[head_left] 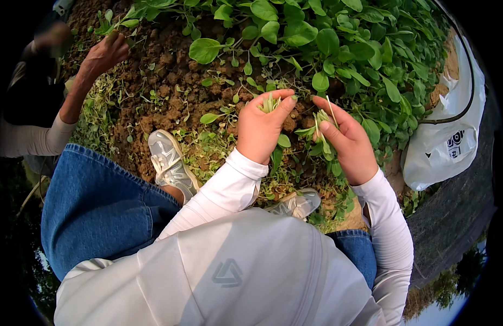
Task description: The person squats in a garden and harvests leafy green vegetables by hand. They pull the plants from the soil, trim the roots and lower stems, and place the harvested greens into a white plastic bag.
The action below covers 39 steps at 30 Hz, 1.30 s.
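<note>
My left hand (263,124) is closed around a bunch of pale green stems (270,103), its thumb and forefinger near each other at the top. To its right, my right hand (346,138) grips a small bundle of leafy seedlings (324,132) between thumb and fingers; one thin pale stem sticks up past the forefinger. The two hands are apart, above the brown soil. Beyond them grows a dense bed of broad-leaved green seedlings (341,45). The leaves below my left hand partly hide behind the wrist.
At upper left a co-worker's hand (108,53) holds a leafy plant over the cloddy soil (170,102). A white plastic bag (443,142) lies at right, under a dark thin hose (459,116). Dark sheeting (447,228) is at lower right. My shoes (168,159) rest among small plants.
</note>
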### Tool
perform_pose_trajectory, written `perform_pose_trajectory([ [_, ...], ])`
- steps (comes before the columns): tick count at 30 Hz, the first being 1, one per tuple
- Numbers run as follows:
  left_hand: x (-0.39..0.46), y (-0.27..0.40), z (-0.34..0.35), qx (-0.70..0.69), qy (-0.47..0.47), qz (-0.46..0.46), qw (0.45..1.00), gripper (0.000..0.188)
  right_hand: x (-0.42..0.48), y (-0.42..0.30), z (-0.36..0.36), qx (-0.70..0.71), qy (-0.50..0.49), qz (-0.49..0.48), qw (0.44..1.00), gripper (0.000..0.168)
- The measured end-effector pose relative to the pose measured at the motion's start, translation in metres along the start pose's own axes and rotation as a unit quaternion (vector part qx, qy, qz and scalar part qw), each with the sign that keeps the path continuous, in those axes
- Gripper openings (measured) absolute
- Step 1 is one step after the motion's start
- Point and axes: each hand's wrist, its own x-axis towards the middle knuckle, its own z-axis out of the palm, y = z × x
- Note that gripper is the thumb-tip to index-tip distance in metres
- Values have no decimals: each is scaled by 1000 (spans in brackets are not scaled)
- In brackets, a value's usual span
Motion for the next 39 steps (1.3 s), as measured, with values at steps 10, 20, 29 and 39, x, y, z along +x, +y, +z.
perform_pose_trajectory([
  [10,-13,-12,12,-44,-139,-121,982,19,3,24,3,-212,36,-89,972,49],
  [20,6,-38,1,-197,-123,-114,966,18,-2,21,4,-174,56,-10,983,33],
  [29,-11,-50,13,-166,-15,-70,984,11,-1,32,14,-610,18,-178,772,41],
  [39,9,-20,-1,-254,-41,-77,963,9,31,22,-49,-730,98,29,676,26],
])
